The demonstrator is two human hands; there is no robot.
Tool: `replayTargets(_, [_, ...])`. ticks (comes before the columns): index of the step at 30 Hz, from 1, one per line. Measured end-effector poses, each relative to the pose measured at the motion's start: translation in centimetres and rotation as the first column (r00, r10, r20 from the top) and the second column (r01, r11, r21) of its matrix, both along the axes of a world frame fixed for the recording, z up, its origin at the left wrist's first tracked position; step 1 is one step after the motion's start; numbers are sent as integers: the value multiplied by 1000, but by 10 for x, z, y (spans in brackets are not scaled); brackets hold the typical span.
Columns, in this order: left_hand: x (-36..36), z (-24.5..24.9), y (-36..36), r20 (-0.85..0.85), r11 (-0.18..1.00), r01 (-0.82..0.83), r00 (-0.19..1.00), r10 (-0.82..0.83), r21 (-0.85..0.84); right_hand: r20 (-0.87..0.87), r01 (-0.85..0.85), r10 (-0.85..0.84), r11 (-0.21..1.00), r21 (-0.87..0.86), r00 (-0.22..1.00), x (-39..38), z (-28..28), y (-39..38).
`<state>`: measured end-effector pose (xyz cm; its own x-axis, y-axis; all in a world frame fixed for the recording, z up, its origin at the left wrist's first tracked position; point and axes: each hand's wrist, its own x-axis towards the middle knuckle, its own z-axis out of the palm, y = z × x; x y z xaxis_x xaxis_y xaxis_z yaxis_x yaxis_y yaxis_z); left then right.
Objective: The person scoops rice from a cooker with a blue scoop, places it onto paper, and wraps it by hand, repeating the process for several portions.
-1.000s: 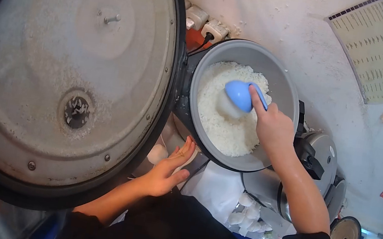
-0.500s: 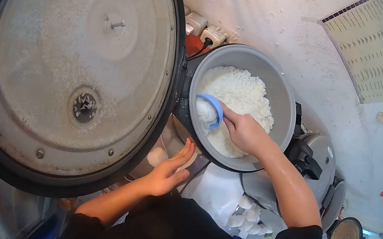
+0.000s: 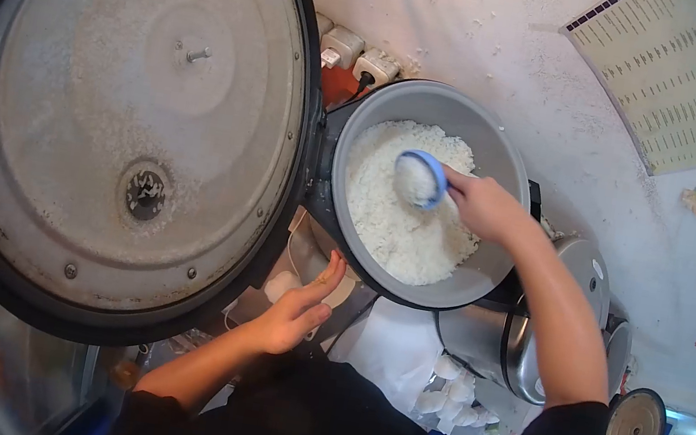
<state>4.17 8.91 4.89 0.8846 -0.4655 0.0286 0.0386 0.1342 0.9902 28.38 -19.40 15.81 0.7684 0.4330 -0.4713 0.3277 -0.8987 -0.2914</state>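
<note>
A large open rice cooker (image 3: 503,156) with a grey inner pot holds a heap of white cooked rice (image 3: 421,247). My right hand (image 3: 488,209) reaches over the pot, fingers closed around the handle of a blue scoop (image 3: 435,193). White rice fills the scoop, which is tilted above the middle of the heap. My left hand (image 3: 297,311) is outside the pot at its near left side, fingers stretched out and thumb apart. Nothing is in it, and whether the fingertips touch the cooker cannot be made out.
The cooker's big round lid (image 3: 109,116) stands open at left, rice grains stuck at its vent. Plugs in sockets (image 3: 375,67) sit on the wall behind. At right is another metal cooker (image 3: 577,263). White plastic sheeting (image 3: 381,350) and several pale rounded pieces (image 3: 457,390) lie below.
My right hand has moved the filled scoop from the pot's left wall up and right, over the middle of the rice. My left hand stays nearly where it was, still open.
</note>
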Motion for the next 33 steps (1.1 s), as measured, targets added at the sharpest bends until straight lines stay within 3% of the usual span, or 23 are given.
replayTargets(2, [-1, -2, -4, 24, 1000, -1, 1000, 1, 9, 108, 57, -57, 998, 4, 992, -6, -24, 26])
replayTargets(4, [-2, -3, -5, 39, 1000, -22, 999, 21, 15, 57, -132, 131, 991, 18, 990, -28, -38, 54])
replayTargets(5, [0, -3, -4, 31, 1000, -22, 999, 21, 18, 49, -132, 131, 991, 22, 990, -36, -29, 53])
replayTargets(7, [-1, -4, -4, 35, 1000, -19, 999, 19, 16, -157, -163, 183, 978, 133, 970, -50, 6, 42])
replayTargets(8, [0, -6, -6, 31, 999, -32, 999, 32, 16, -160, -175, 196, 975, 134, 967, -54, 18, 34])
replayTargets(11, [1, -26, -22, 155, 961, -271, 953, 261, 48, -215, -228, 237, 971, 67, 947, -69, 48, 24])
replayTargets(13, [-6, -34, -32, 228, 912, -404, 896, 380, 69, -88, -321, 312, 941, -106, 946, -83, 57, 33])
replayTargets(14, [-13, -34, -33, 220, 919, -387, 905, 363, 77, -96, -305, 296, 947, -98, 950, -91, 56, 32])
replayTargets(16, [-20, -34, -25, 506, 819, -416, 842, 185, 394, -18, -326, 329, 924, -200, 944, -100, 55, 30])
replayTargets(17, [-18, -32, -19, 509, 821, -406, 844, 168, 402, -14, -313, 317, 930, -191, 948, -99, 61, 24])
replayTargets(19, [-13, -22, -6, 291, 927, -216, 948, 125, 307, -52, -325, 321, 939, -115, 946, -89, 84, 1])
replayTargets(20, [-7, -15, 0, 187, 964, -129, 979, 86, 232, -104, -258, 255, 966, -20, 961, -82, 95, -14])
replayTargets(21, [-2, -9, 4, 87, 989, -47, 996, 35, 143, -330, -9, 30, 998, 66, 944, -80, 100, -32])
replayTargets(22, [2, -4, 7, -4, 998, 32, 999, -32, 45, -544, 258, -168, 961, 94, 822, -81, 103, -48])
replayTargets(23, [2, 1, 8, -21, 1000, -10, 1000, 10, 15, -524, 274, -188, 957, 91, 830, -91, 102, -63])
replayTargets(24, [3, 2, 8, -3, 1000, 15, 1000, -15, 6, -599, 474, -264, 852, 223, 756, -110, 97, -79])
replayTargets(25, [2, 3, 7, -16, 995, -60, 998, 62, 76, -683, 656, -309, 680, 327, 661, -134, 91, -93])
replayTargets(26, [1, 3, 3, -28, 981, -126, 991, 132, 149, -680, 682, -339, 655, 326, 651, -160, 85, -97])
replayTargets(28, [-7, -5, -25, 115, 825, -518, 855, 505, 228, -684, 819, -459, 226, 527, 567, -214, 66, -95])
replayTargets(30, [-20, -21, -43, 258, 795, -500, 864, 432, 344, -723, 861, -497, 111, 496, 480, -266, 37, -105])
replayTargets(32, [-31, -23, -73, 295, 884, -235, 948, 118, 403, -669, 738, -552, -135, 661, 498, -324, -5, -111])
replayTargets(33, [-42, -36, -85, 266, 885, -191, 961, 80, 424, -703, 689, -553, -289, 665, 447, -352, -23, -109])
